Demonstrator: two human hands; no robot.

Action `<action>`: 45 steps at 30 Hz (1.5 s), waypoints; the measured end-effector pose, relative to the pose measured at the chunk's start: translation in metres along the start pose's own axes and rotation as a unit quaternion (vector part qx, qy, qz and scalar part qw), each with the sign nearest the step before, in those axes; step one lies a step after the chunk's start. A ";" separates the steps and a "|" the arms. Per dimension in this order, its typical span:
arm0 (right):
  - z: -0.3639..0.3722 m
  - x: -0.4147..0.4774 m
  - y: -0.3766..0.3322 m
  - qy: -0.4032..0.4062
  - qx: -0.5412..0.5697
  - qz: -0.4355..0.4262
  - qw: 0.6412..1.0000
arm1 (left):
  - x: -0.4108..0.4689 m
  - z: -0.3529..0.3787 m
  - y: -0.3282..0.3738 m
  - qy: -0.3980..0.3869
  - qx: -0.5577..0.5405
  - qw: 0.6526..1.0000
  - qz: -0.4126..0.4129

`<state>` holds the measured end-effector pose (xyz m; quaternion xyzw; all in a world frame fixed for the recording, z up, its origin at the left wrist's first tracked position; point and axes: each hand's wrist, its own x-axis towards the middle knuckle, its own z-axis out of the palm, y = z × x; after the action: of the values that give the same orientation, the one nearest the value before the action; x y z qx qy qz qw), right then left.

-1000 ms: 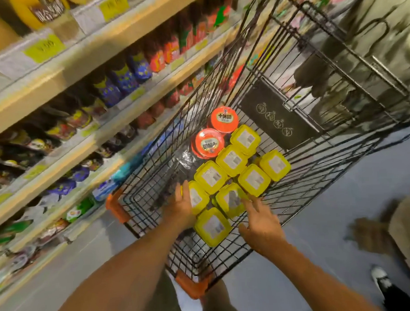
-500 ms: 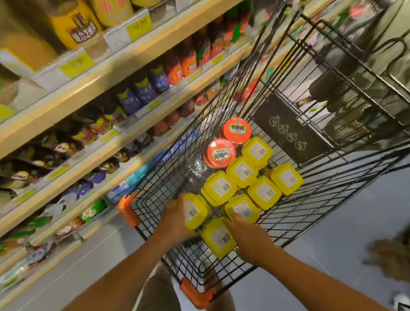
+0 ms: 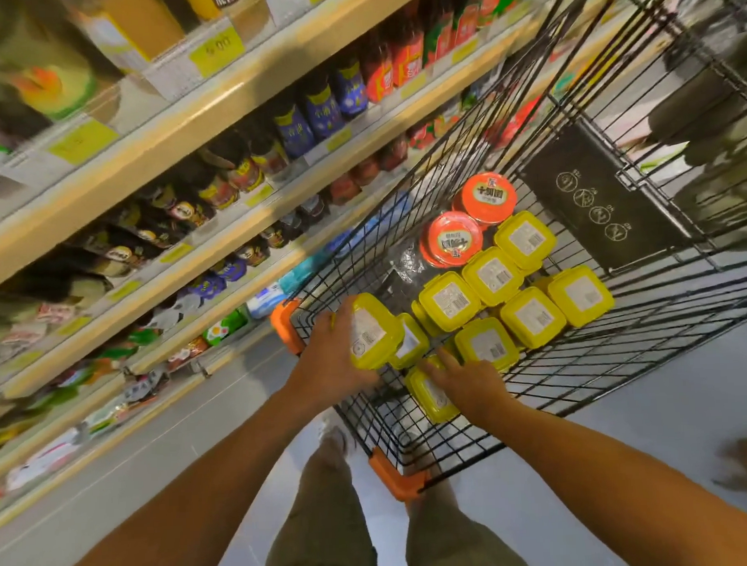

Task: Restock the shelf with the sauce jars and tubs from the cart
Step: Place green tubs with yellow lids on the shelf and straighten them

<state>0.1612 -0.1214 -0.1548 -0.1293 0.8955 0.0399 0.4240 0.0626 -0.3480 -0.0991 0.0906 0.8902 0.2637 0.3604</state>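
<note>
Two hands at work. Left hand [image 3: 328,361]: fingers [image 3: 343,314] curled round one lifted tub [image 3: 372,332], yellow, held tilted just above the cart [image 3: 396,478]. Right hand [image 3: 470,381]: fingers [image 3: 443,356] laid over a second tub [image 3: 430,393] on the cart floor; whether they grip it cannot be told. Also in the cart: several more yellow tubs [image 3: 493,275] and two red-lidded jars [image 3: 451,238]. Shelf [image 3: 210,118] stands to the left, already crowded with bottles. Restocking looks early, with most stock unshelved.

Nine yellow tubs [image 3: 531,316] show, possibly more hidden beneath; two round orange-lidded jars [image 3: 451,241] beside them; all in one wire cart [image 3: 623,357].
</note>
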 end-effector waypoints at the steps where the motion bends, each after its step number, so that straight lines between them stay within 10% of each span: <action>1: 0.003 0.002 -0.001 0.003 -0.006 0.000 1.000 | -0.002 -0.001 0.000 0.004 -0.006 1.000 -0.001; 24: -0.129 -0.070 0.078 0.189 0.307 -0.048 0.932 | -0.062 -0.103 0.030 0.047 -0.131 0.989 0.044; 36: -0.295 -0.137 0.058 0.249 0.559 -0.197 0.766 | -0.167 -0.221 0.051 0.102 -0.279 0.943 0.151; 45: -0.395 -0.188 -0.070 0.232 0.568 -0.334 0.715 | -0.287 -0.266 -0.006 0.178 -0.414 0.876 0.171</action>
<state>-0.0023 -0.2230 0.2448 -0.1597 0.7186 -0.6519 0.1820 0.0870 -0.5618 0.2282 0.0358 0.7193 0.6773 0.1499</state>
